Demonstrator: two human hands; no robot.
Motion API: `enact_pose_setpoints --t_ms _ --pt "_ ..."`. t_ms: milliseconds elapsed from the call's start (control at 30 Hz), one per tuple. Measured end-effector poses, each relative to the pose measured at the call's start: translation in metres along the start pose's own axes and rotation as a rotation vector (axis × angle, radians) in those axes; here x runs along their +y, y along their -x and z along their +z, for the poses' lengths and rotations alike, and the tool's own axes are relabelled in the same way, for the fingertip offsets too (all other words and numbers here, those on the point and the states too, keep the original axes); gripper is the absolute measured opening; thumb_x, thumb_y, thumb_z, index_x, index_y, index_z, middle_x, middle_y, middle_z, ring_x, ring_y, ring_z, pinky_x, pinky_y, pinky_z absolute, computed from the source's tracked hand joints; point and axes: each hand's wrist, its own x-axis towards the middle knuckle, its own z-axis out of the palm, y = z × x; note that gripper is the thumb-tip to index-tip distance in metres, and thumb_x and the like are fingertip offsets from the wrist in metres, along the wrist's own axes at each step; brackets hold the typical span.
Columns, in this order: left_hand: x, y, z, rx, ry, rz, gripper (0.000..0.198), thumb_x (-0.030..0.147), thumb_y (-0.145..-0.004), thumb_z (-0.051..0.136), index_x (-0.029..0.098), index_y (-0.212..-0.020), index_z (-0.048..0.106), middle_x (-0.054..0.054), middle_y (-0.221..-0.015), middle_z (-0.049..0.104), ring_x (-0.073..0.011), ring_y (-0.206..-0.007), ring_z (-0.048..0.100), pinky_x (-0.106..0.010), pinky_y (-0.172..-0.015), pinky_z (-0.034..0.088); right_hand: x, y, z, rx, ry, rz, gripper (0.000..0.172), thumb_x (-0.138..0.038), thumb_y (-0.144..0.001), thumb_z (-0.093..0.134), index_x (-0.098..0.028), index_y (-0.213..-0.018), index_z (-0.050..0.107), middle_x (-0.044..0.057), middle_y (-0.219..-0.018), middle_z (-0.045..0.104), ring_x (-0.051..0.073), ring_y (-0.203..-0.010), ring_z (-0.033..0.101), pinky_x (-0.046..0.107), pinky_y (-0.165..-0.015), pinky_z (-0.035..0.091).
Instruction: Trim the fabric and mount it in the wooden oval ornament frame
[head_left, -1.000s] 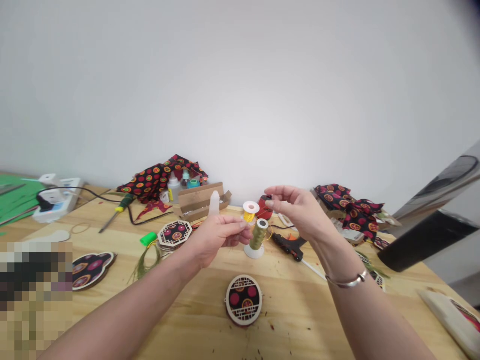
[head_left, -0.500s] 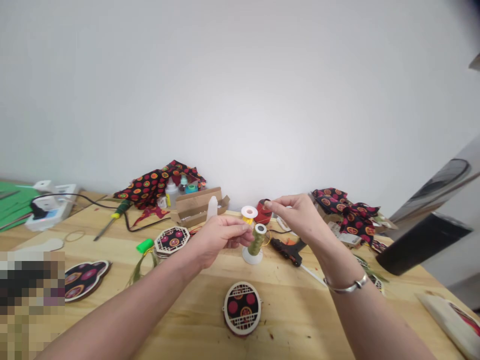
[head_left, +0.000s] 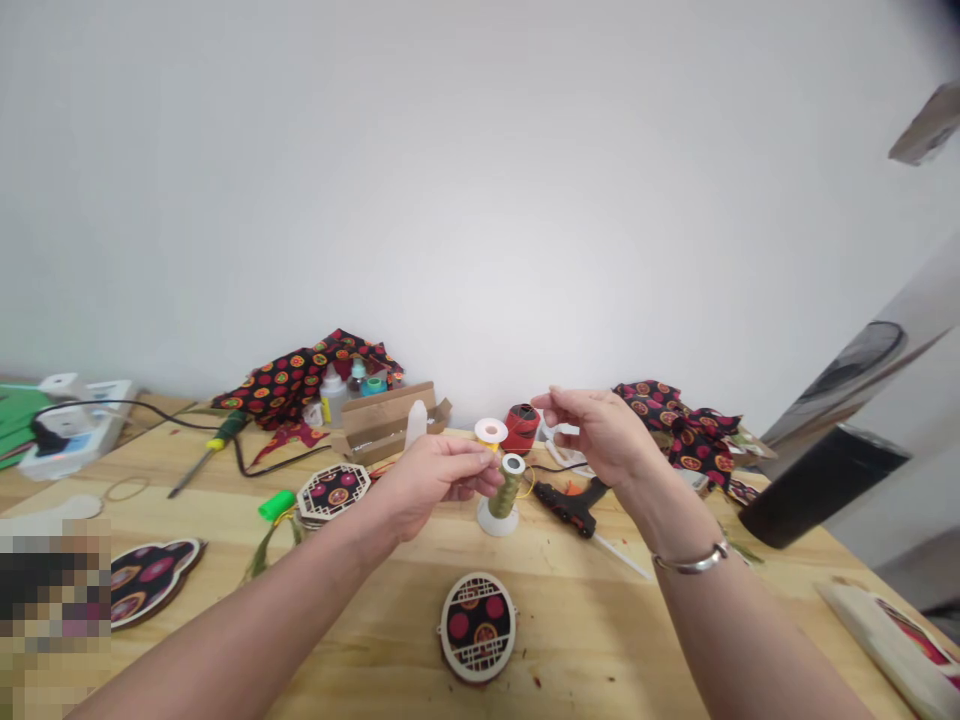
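My left hand (head_left: 450, 472) is closed, thumb pressed against the fingers, beside the spools. Whatever is pinched there is too small to make out. My right hand (head_left: 596, 430) hovers just right of the red spool of thread (head_left: 519, 434), thumb and fingers apart. An olive-green thread spool (head_left: 506, 492) stands upright on its white base near my left fingertips. Behind it is a white-flanged spool with yellow thread (head_left: 491, 432). Closer to me lies a round wooden-framed ornament (head_left: 478, 628) with patterned black fabric inside.
A black glue gun (head_left: 574, 508) lies right of the spools. An octagonal ornament (head_left: 334, 492) and a green thread spool (head_left: 277, 505) sit left, with a screwdriver (head_left: 199, 468) beyond. An open cardboard box (head_left: 386, 425) stands behind. A black cylinder (head_left: 821, 487) leans at right.
My right hand's fingers, pinched together by the red spool before, have parted and drawn slightly right of it. My left hand keeps its pinch. The view has shifted slightly.
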Motion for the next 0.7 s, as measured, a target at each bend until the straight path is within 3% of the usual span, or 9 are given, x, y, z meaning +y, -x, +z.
enact_pose_setpoints --t_ms 267,400,467,567,633,700 --pt "0.004 0.001 -0.001 0.005 -0.077 0.041 0.013 0.028 -0.067 0.074 0.015 -0.065 0.075 -0.006 -0.066 0.074 -0.0152 -0.061 0.064 -0.029 -0.067 0.046 0.005 0.0 -0.017 0.105 0.158 0.01 0.031 -0.034 -0.07 0.056 -0.012 -0.082 0.073 0.014 -0.083 0.071 0.023 -0.077 0.063 0.032 -0.059 0.044" --pt "0.009 0.002 0.002 -0.016 -0.143 0.065 0.012 0.025 -0.069 0.071 0.014 -0.065 0.075 -0.006 -0.065 0.075 -0.0163 -0.061 0.064 -0.03 -0.067 0.046 0.004 0.007 -0.02 0.235 0.302 -0.156 0.034 -0.021 -0.072 0.055 -0.016 -0.102 0.07 0.013 -0.118 0.064 0.027 -0.112 0.053 0.041 -0.088 0.042" --pt "0.012 0.002 0.004 -0.038 -0.177 0.078 0.012 0.024 -0.069 0.071 0.014 -0.066 0.075 -0.007 -0.065 0.075 -0.0169 -0.061 0.064 -0.03 -0.066 0.046 0.004 0.014 -0.013 0.134 0.355 -0.269 0.031 -0.02 -0.075 0.057 -0.02 -0.103 0.071 0.008 -0.121 0.064 0.024 -0.116 0.052 0.038 -0.099 0.038" --pt "0.015 0.004 0.007 -0.083 -0.222 0.097 0.011 0.024 -0.068 0.071 0.014 -0.066 0.075 -0.007 -0.064 0.074 -0.0173 -0.06 0.064 -0.03 -0.065 0.046 0.006 0.024 0.002 -0.227 0.413 -0.392 0.032 -0.025 -0.082 0.058 -0.022 -0.112 0.068 0.007 -0.12 0.065 0.021 -0.112 0.058 0.036 -0.1 0.04" --pt "0.017 0.005 0.008 -0.109 -0.246 0.108 0.012 0.025 -0.069 0.071 0.014 -0.065 0.076 -0.006 -0.063 0.074 -0.0174 -0.061 0.064 -0.03 -0.065 0.047 0.01 0.027 0.009 -0.394 0.419 -0.395 0.038 -0.026 -0.083 0.059 -0.022 -0.121 0.063 0.007 -0.124 0.063 0.021 -0.11 0.059 0.037 -0.097 0.044" --pt "0.018 0.006 0.008 -0.127 -0.264 0.117 0.013 0.025 -0.07 0.07 0.015 -0.064 0.076 -0.006 -0.062 0.073 -0.0175 -0.061 0.064 -0.03 -0.066 0.048 0.014 0.028 0.013 -0.448 0.402 -0.351 0.044 -0.024 -0.081 0.062 -0.023 -0.125 0.06 0.007 -0.121 0.065 0.021 -0.105 0.062 0.037 -0.094 0.046"
